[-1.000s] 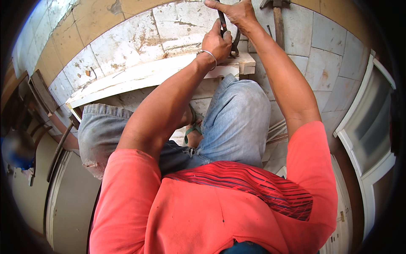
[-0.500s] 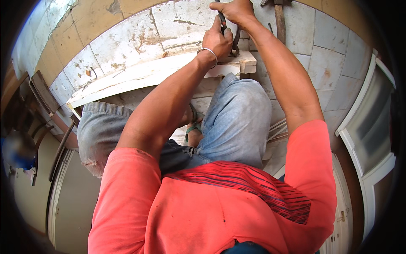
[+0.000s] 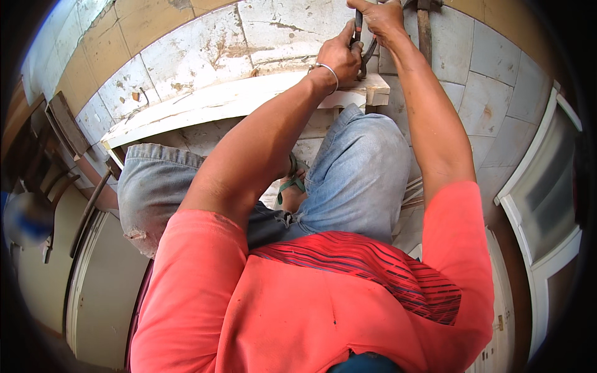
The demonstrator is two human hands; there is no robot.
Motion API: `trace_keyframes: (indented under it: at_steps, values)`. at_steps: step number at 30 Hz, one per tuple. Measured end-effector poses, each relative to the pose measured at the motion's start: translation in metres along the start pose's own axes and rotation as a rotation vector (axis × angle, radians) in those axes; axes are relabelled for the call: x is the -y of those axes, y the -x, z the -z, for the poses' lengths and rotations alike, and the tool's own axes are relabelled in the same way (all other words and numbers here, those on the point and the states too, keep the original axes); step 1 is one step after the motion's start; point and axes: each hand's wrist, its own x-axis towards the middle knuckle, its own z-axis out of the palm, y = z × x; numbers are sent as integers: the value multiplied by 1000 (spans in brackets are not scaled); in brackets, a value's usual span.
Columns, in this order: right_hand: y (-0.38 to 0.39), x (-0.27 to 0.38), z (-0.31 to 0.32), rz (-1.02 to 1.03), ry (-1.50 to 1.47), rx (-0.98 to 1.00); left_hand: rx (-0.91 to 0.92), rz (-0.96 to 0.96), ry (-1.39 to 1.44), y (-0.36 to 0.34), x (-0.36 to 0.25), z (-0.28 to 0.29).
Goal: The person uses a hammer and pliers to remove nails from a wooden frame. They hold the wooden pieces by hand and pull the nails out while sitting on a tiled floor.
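Note:
My left hand (image 3: 341, 59) is closed around the lower part of a dark metal long-handled tool (image 3: 358, 23) with an orange-red band. The fist of my right hand (image 3: 384, 23) is wrapped near the tool's top end. A dark curved part of it reaches down to the right end of a white-painted wooden board (image 3: 205, 102); my fingers hide much of the tool, so its exact kind is unclear. Bare wood shows at the board's blocky right end (image 3: 377, 90). The board lies across in front of my bent knees.
A wooden-handled hammer (image 3: 425, 34) lies right of my right hand. Bent nails (image 3: 144, 96) are by the board's left part. White-framed glazed panels (image 3: 538, 180) stand at the right. Long-handled tools (image 3: 93, 211) lean at the left.
The view has shifted slightly, so hands, tool and board appear a little farther right. Both hands keep their hold, and the tool still meets the board's right end.

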Motion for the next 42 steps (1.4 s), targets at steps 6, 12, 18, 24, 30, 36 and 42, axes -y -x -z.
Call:
trace_keyframes:
  at_steps: [6, 12, 18, 24, 30, 36, 42]
  values:
    - [-21, 47, -38, 187, 218, -114, -153, -9, 252, 9, -3, 6]
    - [0, 46, -17, -110, -271, -80, -80, 80, 420, 4, 2, 8]
    - [0, 10, -10, -157, -513, -38, -103, 95, 245, -1, 16, -2]
    - [4, -6, -4, -138, -581, 28, -55, 150, 100, 1, 16, 1]
    - [0, -10, -32, 336, 52, -463, -30, 138, 24, 3, 10, 4]
    - [18, 29, -34, 76, 230, -105, -82, 149, 21, 4, 14, 4]
    - [24, 17, -48, 246, 343, -300, -70, 144, 15, 7, 11, 6]
